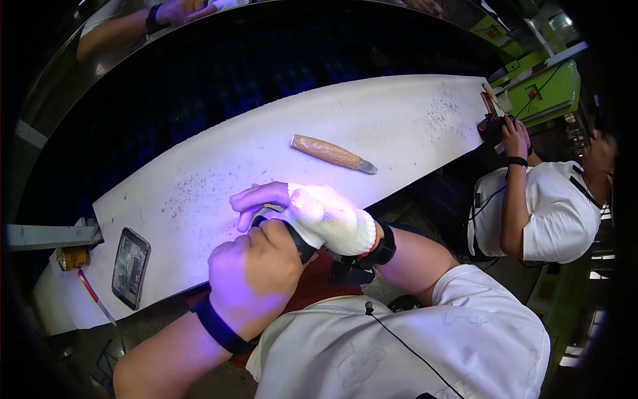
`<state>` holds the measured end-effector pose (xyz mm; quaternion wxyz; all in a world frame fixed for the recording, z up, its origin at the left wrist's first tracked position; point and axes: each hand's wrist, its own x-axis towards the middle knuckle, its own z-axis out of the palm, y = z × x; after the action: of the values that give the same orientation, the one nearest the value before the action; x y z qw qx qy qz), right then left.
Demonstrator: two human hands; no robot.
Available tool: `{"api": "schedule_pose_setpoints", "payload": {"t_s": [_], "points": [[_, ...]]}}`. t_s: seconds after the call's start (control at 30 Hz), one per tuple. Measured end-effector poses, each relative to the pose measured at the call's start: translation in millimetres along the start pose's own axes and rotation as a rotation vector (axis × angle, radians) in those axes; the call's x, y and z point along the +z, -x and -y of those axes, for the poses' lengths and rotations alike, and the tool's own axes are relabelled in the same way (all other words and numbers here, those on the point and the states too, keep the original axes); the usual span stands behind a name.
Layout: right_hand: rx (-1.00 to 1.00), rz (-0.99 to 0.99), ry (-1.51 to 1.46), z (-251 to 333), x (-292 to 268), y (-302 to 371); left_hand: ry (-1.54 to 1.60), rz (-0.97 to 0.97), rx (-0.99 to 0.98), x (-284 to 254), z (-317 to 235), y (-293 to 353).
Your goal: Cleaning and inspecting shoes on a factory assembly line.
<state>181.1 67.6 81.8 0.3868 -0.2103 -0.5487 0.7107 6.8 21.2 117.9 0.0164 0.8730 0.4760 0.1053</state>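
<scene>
My left hand (256, 274), bare with a black wristband, is closed around a small black object (303, 245) with a trace of red. Most of that object is hidden by my hands, so its kind cannot be made out. My right hand (318, 214) wears a white knit glove that leaves the fingers bare; it curls over the same object from the other side, its fingers bent toward the left. Beyond my hands, a short-bladed knife (332, 154) with a wooden handle lies on the white-covered table (219, 156). Violet-tinted light falls on my hands.
A phone (131, 268) lies at the table's left, near a small tin (73, 258) and a thin red-and-silver strip (96, 297). On the right, a co-worker (531, 206) handles a black-and-red item (490, 126) beside a green cabinet (548, 93). Another person's arm (116, 33) shows at the top left.
</scene>
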Motion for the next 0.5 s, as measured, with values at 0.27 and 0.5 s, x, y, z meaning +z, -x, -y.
{"api": "schedule_pose_setpoints", "payload": {"t_s": [0.27, 0.5], "points": [[-0.247, 0.145, 0.806, 18, 24, 37, 0.070, -0.037, 0.267, -10, 33, 37], [-0.440, 0.025, 1.274, -49, 40, 36, 1.143, -0.261, -0.153, 26, 21, 115]]}}
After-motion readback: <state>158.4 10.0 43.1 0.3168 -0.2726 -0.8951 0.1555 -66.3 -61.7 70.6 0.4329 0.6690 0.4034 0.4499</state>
